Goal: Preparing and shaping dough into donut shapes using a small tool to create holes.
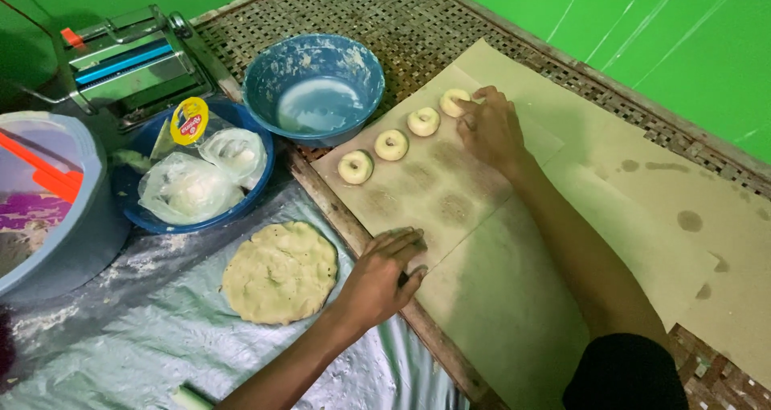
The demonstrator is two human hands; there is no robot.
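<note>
Reaching across the brown paper sheet [482,241], your right hand [491,129] rests its fingertips on the farthest dough ring [454,101], fingers bunched together on the ring's near side rather than clamped around it. That ring ends a diagonal row of four, and the other three rings [391,145] lie apart from one another on the same sheet. Your left hand [384,275] lies flat on the sheet's near edge, fingers together and curled over the wooden rail [337,213], pinning the paper. Keep that pressure while you touch the ring lightly, so the soft dough holds its round shape and its hole stays open, and keep a gap from its neighbour like the gaps along the row.

Left of the rail, a flattened dough disc [280,272] sits on floured plastic sheeting [120,338], well apart from the rings. The empty blue bowl [315,85] just beyond the row is smeared inside with white flour residue. The darker blue basin [249,197] beside it holds knotted clear bags [189,187] of white powder. A pale tub [76,217] at the left edge holds an orange tool; what else is in it I cannot tell. A metal dough roller [132,61] stands behind.
</note>
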